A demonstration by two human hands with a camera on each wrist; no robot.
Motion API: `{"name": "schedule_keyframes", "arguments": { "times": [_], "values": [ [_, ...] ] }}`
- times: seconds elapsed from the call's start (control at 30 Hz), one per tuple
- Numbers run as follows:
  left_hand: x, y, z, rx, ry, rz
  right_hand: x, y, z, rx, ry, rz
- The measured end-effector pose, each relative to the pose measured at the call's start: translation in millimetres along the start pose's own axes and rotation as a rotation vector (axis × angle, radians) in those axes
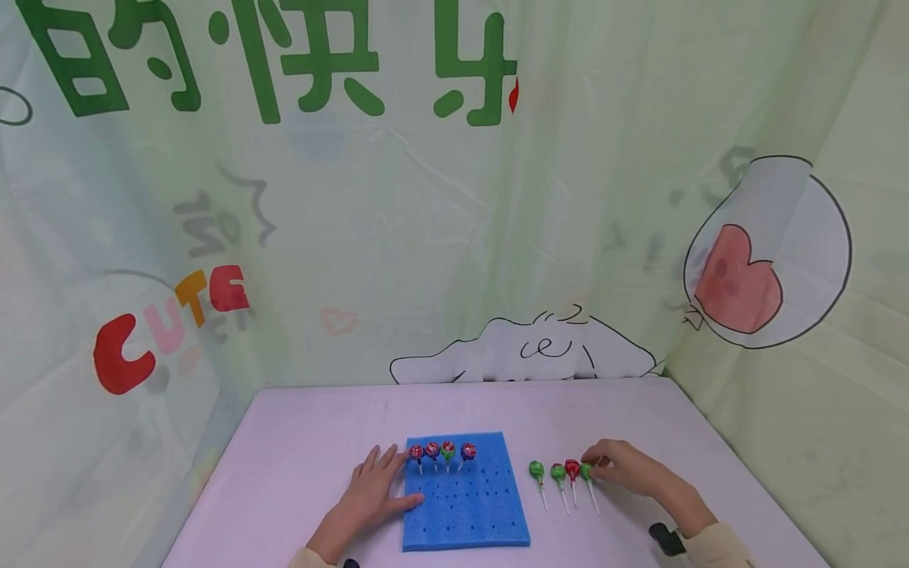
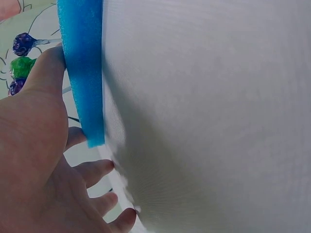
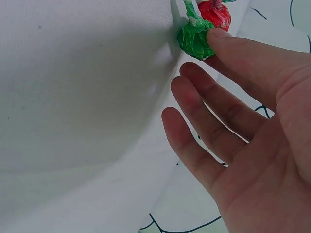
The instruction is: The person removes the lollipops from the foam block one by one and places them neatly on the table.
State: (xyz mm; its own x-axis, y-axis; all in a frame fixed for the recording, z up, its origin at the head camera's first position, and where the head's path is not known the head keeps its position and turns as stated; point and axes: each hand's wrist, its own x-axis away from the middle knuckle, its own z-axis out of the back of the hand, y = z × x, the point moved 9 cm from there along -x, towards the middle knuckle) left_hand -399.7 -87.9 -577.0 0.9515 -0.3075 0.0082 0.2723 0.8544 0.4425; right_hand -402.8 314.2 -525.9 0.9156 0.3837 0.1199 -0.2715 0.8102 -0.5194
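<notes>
A blue foam board (image 1: 465, 521) with rows of small holes lies on the table, with several wrapped lollipops (image 1: 432, 450) upright along its far side. My left hand (image 1: 369, 491) rests spread at the board's left edge, its thumb touching the board; in the left wrist view the fingers (image 2: 97, 171) are apart and hold nothing. My right hand (image 1: 628, 467) pinches the head of a green lollipop (image 3: 194, 41) between thumb and index finger, the other fingers loosely bent. That lollipop is the rightmost of a row on the table, beside a red lollipop (image 1: 572, 468).
Two more lollipops, a green one (image 1: 536, 470) and a green-and-red one (image 1: 558, 472), lie between the board and the red one, sticks toward me. The pale table (image 1: 319, 426) meets printed curtains (image 1: 454, 237) at the back and sides.
</notes>
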Motion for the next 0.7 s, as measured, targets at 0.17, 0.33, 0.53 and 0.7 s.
{"name": "schedule_keyframes", "arguments": {
  "times": [0.17,0.33,0.53,0.7],
  "values": [
    [-3.2,-4.9,-3.7,-0.004,0.004,0.003,0,-2,1,-0.004,-0.003,-0.007],
    [-5.8,-8.4,-6.1,-0.018,0.01,0.007,-4,-7,3,-0.005,0.028,-0.042],
    [-3.8,-5.2,-2.6,0.001,0.006,0.003,-15,-23,6,0.045,0.155,-0.053],
    [-1.7,-2.0,-1.4,0.001,-0.001,-0.007,-23,-47,4,0.068,0.251,-0.019]
  ]
}}
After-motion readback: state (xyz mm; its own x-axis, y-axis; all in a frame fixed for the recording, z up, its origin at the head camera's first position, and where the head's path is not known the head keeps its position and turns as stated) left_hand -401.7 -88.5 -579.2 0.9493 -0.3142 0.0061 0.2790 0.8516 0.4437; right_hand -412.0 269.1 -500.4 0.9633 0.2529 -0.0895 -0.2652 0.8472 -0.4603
